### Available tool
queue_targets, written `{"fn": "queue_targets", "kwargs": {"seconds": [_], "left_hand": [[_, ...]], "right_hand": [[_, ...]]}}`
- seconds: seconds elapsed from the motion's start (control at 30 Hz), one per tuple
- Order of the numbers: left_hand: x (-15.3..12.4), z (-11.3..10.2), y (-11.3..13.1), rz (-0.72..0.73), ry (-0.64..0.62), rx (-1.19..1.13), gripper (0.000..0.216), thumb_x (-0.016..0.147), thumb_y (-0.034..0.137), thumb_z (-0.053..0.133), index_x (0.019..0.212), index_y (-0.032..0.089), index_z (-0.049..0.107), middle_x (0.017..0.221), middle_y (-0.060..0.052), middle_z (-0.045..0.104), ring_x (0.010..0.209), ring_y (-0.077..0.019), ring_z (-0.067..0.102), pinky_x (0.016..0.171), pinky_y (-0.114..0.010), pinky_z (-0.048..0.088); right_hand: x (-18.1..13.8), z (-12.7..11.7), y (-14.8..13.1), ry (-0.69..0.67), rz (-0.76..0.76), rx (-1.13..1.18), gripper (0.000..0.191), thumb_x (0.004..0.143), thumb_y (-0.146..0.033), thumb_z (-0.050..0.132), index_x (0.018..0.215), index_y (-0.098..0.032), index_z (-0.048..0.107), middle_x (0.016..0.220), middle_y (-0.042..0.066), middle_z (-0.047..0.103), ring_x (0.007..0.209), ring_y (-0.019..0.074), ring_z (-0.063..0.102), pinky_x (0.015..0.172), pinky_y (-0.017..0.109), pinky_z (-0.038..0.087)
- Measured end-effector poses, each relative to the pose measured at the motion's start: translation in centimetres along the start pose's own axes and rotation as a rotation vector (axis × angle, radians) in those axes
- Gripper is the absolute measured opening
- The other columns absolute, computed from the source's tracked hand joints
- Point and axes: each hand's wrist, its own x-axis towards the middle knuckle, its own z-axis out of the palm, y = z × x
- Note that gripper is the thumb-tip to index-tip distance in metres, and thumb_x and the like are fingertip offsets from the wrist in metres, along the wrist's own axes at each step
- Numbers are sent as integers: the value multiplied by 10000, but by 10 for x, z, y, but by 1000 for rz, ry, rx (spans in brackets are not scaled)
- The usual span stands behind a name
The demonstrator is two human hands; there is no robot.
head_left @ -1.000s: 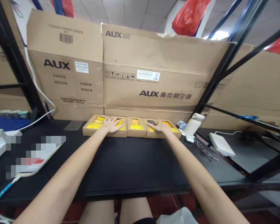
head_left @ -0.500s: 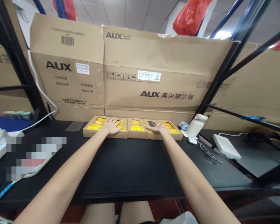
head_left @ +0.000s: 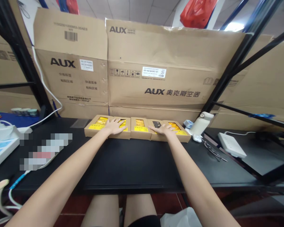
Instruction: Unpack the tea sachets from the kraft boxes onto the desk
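Observation:
A row of several small brown cardboard boxes with cut-out windows and yellow labels stands on the black table (head_left: pixel 137 167), against the cardboard wall. My left hand (head_left: pixel 113 126) lies with fingers spread over the two boxes on the left, the leftmost box (head_left: pixel 94 126) showing beside it. Over the two boxes on the right rests my right hand (head_left: pixel 164 129), fingers also spread. Between my hands the middle box (head_left: pixel 140 128) is uncovered, with yellow-orange contents behind its window. Both palms hide parts of the boxes beneath.
Big AUX cardboard sheets (head_left: pixel 156 53) close off the back. At right are a cream bottle (head_left: pixel 202 123), a pair of glasses (head_left: pixel 214 150) and a white power strip (head_left: pixel 231 144). At left lie a white power strip (head_left: pixel 4 146), cables and a blurred-out device (head_left: pixel 47 151).
The camera view has shifted slightly, showing more of the left side. Both hands stay spread on the boxes, with hardly any movement against them.

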Motion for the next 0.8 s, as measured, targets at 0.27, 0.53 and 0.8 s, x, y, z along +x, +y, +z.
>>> {"fn": "queue_targets", "kwargs": {"seconds": [0.27, 0.53, 0.8], "left_hand": [[-36, -4, 13, -21, 1, -29, 812, 810, 745, 140, 1477, 303, 276, 1567, -52, 215, 1445, -325, 138, 1120, -600, 89], [-92, -2, 32, -56, 43, -35, 785, 832, 726, 148, 1466, 293, 312, 1562, -62, 226, 1437, -343, 163, 1120, -608, 86], [-139, -9, 45, -66, 26, -33, 748, 852, 696, 183, 1465, 288, 316, 1561, -52, 223, 1440, -334, 160, 1129, -596, 80]], "right_hand": [[-25, 3, 16, 18, -8, -18, 1378, 472, -981, 339, 1511, -103, 118, 1556, 257, 7, 1399, 494, -8, 1058, 685, 16], [-72, 2, 40, 15, -39, -45, 1339, 505, -975, 321, 1510, -112, 129, 1554, 260, 41, 1406, 479, 17, 1078, 648, 37], [-117, -1, 58, -8, -72, -88, 1294, 562, -958, 287, 1506, -86, 138, 1542, 279, 72, 1401, 486, 53, 1078, 640, 74]]}}
